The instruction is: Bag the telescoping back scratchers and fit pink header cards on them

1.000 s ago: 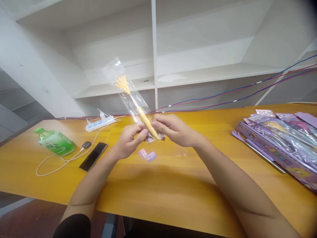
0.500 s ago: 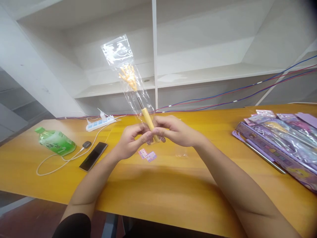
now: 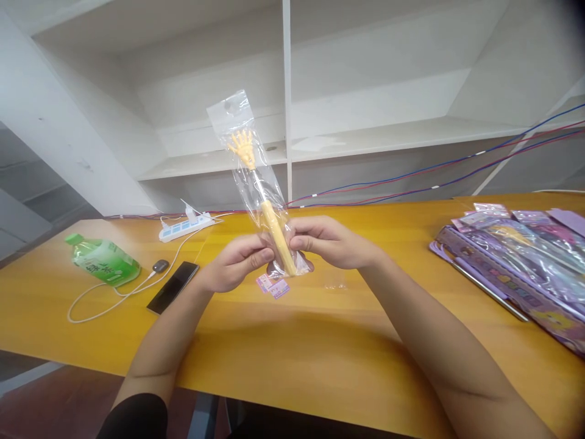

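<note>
A yellow hand-shaped back scratcher [image 3: 276, 235] with a metal rod lies inside a clear plastic bag [image 3: 230, 113]. The bag is held up above the table, tilted with its top toward the upper left. My left hand [image 3: 237, 261] pinches the bag's left edge beside the handle, thumb on top. On the other side my right hand [image 3: 326, 241] grips the right edge between thumb and fingers. Two small pink-purple cards [image 3: 274, 285] lie on the table just below the bag. A small clear plastic piece [image 3: 336, 278] rests right of them.
At left are a green bottle [image 3: 105, 259], a black phone [image 3: 173, 288], a white cable and a power strip [image 3: 185, 227]. On the right, a purple printed box [image 3: 498, 268] holds several bagged items. White shelves [image 3: 388, 137] and blue and red cables run along the back.
The bagged back scratcher has come down slightly and turned, its fingers now spread toward me. My hands have moved apart from the handle to the bag's two edges.
</note>
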